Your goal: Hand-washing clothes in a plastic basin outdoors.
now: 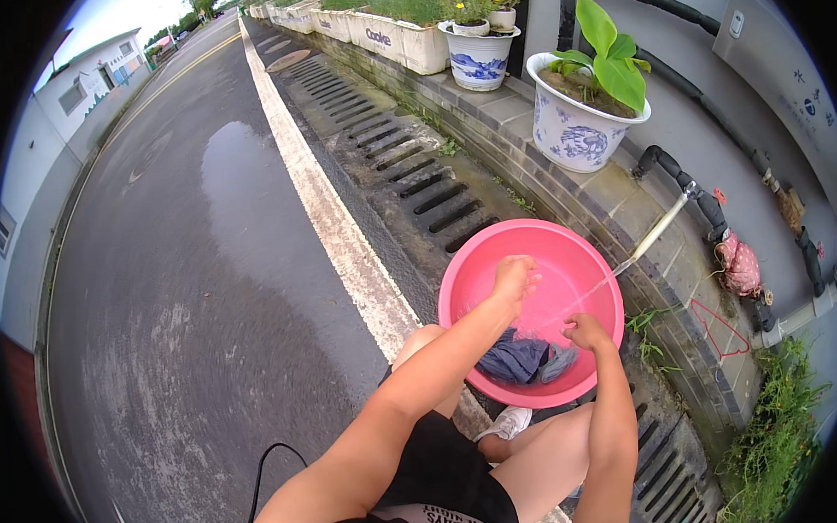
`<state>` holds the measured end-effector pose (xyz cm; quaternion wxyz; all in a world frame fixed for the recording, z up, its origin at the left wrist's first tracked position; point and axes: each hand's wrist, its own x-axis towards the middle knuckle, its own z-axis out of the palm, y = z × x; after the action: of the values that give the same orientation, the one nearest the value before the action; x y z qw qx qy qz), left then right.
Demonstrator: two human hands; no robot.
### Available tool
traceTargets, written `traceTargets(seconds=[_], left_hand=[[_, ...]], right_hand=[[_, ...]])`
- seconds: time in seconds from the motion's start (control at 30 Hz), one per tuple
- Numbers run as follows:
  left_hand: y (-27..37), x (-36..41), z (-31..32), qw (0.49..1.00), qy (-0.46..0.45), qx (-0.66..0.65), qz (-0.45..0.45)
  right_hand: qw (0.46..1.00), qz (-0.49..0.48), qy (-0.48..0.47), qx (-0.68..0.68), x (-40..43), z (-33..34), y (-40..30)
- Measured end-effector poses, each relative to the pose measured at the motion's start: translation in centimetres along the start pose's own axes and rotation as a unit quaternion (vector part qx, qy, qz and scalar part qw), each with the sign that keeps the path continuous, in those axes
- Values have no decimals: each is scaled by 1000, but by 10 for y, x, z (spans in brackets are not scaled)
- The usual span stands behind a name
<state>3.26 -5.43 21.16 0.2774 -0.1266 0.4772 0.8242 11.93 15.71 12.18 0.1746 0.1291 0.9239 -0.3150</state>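
In front of me a round pink plastic basin rests partly on the drain grating. Dark blue-grey wet cloth lies bunched on the near side of its floor. Over the middle of the basin is my left hand, fingers loosely apart and holding nothing. My right hand hovers above the basin's right side, close to a lighter grey part of the cloth, with bent fingers and nothing in them. Between the hands a thin stream of water falls from a pale hose fixed to a wall tap.
Slotted drain covers run beside a white road line. On the low brick ledge stand a blue-and-white flowerpot and long white planters. Dark wrapped pipes and a red wire hanger are to the right.
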Motion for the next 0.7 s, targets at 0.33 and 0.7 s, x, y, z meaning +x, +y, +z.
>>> traceTargets(seconds=[0.33,0.7], left_hand=[[0,0,8,1000,24,-13,6],[-9,3,1,998,54,-21,36]], right_hand=[[999,-19,-31,18,4,-4,5],[998,-2,-50,26,3,4,-8]])
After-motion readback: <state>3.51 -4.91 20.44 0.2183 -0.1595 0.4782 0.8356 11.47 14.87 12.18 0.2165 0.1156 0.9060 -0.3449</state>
